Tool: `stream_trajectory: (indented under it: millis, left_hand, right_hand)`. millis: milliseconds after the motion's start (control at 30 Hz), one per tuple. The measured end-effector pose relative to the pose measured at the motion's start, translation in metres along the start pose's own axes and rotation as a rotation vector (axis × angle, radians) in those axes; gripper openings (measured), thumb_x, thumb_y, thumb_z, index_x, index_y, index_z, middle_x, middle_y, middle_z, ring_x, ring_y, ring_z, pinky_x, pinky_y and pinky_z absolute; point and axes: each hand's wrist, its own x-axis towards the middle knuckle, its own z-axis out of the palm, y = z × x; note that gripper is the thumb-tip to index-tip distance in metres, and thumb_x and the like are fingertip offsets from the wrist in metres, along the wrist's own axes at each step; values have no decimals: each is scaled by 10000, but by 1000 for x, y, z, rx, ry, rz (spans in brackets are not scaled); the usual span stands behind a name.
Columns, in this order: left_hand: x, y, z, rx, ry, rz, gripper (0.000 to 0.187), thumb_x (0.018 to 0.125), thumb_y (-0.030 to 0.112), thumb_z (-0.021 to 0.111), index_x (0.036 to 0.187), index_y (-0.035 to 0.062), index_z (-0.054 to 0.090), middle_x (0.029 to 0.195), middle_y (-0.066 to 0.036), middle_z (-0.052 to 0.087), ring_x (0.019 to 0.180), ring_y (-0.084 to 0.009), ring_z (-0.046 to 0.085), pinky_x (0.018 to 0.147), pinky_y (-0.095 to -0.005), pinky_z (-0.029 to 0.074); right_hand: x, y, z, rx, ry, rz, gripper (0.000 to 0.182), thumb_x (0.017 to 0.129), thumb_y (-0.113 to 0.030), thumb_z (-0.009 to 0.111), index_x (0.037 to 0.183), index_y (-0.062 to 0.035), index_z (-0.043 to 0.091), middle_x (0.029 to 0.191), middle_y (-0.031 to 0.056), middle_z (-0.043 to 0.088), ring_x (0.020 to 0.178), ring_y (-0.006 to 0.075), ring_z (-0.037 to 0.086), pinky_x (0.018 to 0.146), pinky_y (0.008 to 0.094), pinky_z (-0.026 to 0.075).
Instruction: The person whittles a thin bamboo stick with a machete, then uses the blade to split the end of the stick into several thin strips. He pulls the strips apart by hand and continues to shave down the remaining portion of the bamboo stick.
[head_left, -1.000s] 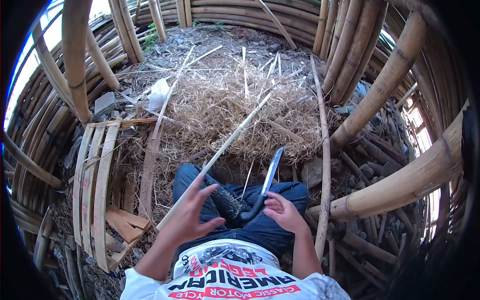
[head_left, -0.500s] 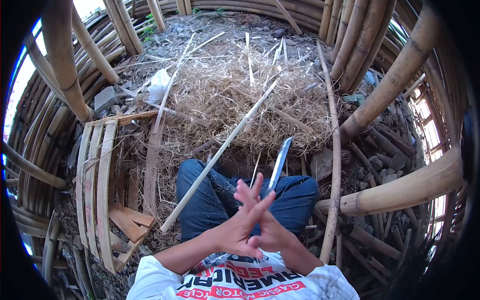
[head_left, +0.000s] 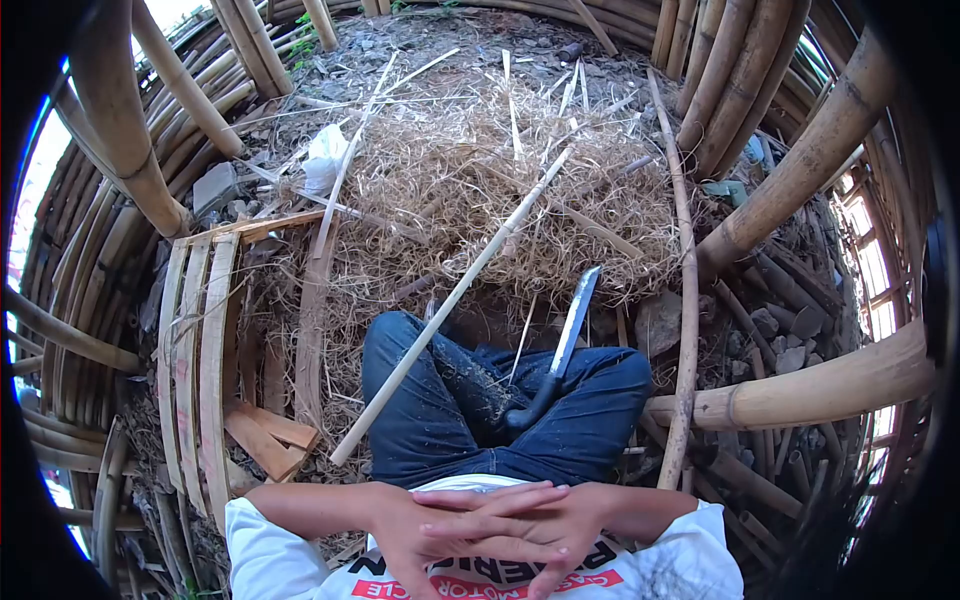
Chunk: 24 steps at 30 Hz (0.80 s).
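Note:
My left hand (head_left: pixel 412 530) and my right hand (head_left: pixel 568 522) meet in front of my chest, their stretched fingers interlaced and crossing. Neither holds an object. Just beyond them, a machete (head_left: pixel 570 325) with a dark, curved handle rests across my lap, its blade pointing away from me. Over one knee slants a long, pale bamboo strip (head_left: pixel 455 300), its far end on a heap of curly shavings (head_left: pixel 450 215). A thin stick (head_left: pixel 524 340) stands out between my legs, beside the blade.
On the left stands a slatted wooden crate (head_left: pixel 212 370) with wood pieces (head_left: pixel 268 438) near it. A long pole (head_left: pixel 686 300) runs along the right. Thick bamboo posts (head_left: pixel 800 170) surround me. A white plastic bag (head_left: pixel 323 158) lies among rubble at the back left.
Both hands have drawn back from above my lap to my chest, fingers now interlaced more fully. The machete's handle has come into sight. The view has shifted slightly.

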Motion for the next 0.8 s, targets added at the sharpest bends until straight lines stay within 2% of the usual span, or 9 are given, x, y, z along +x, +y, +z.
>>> stream_trajectory:
  millis: [133,233,433,500,667,733,767,800]
  left_hand:
    - [-8,-42,34,-153,-16,141,1004,796,561,654,1526,57,183,1518,-335,-173,1362,-461,-310,1078,-619,-125]
    - [-13,-95,70,-281,-14,340,982,801,540,653,1530,75,186,1521,-328,-176,1343,-461,-351,1059,-630,-163]
    - [-5,-5,2,-216,-169,-57,986,797,548,651,1526,68,193,1518,-332,-178,1334,-459,-367,1056,-631,-166]
    - [0,6,-7,-210,-226,-125,988,795,551,651,1525,65,196,1517,-334,-178,1332,-458,-372,1054,-631,-167]
    - [11,19,-23,-213,-350,-249,992,791,559,650,1522,59,202,1514,-338,-179,1325,-456,-384,1051,-631,-169]
    - [13,21,-27,-228,-368,-275,994,790,562,649,1521,56,204,1513,-339,-180,1322,-456,-389,1050,-632,-170]
    - [13,20,-31,-230,-365,-278,994,790,562,649,1521,56,204,1513,-339,-180,1322,-456,-389,1050,-632,-170]
    - [11,17,-36,-238,-318,-298,913,803,494,654,1501,64,253,1532,-300,-109,1337,-435,-375,1071,-610,-153]
  right_hand:
    - [-1,11,-1,-6,-59,-20,1098,798,-588,666,1539,-100,20,1593,151,-123,1376,444,-280,1098,629,-23]
    - [-5,18,2,-14,-78,-44,1105,801,-574,671,1538,-100,-2,1588,156,-144,1362,428,-317,1099,617,-42]
    - [-15,34,9,-89,-109,-98,1121,807,-545,680,1536,-101,-47,1580,165,-186,1334,395,-391,1101,595,-79]
    - [-19,34,9,-139,-126,-92,1065,811,-564,662,1524,-87,32,1583,164,-115,1361,376,-268,1111,537,-25]
    - [-32,19,-1,-617,-216,-91,959,823,-613,617,1496,-51,229,1591,161,64,1429,330,39,1136,392,110]
    - [-30,18,-1,-715,-231,-92,933,828,-632,599,1485,-37,307,1594,160,135,1456,312,162,1145,334,163]
    - [-25,17,-4,-711,-231,-96,933,828,-632,599,1485,-37,307,1594,160,135,1456,312,162,1145,334,163]
    - [-16,15,-8,-375,-225,6,1036,798,-569,676,1506,-59,117,1532,247,-86,1378,342,-134,1143,413,69]
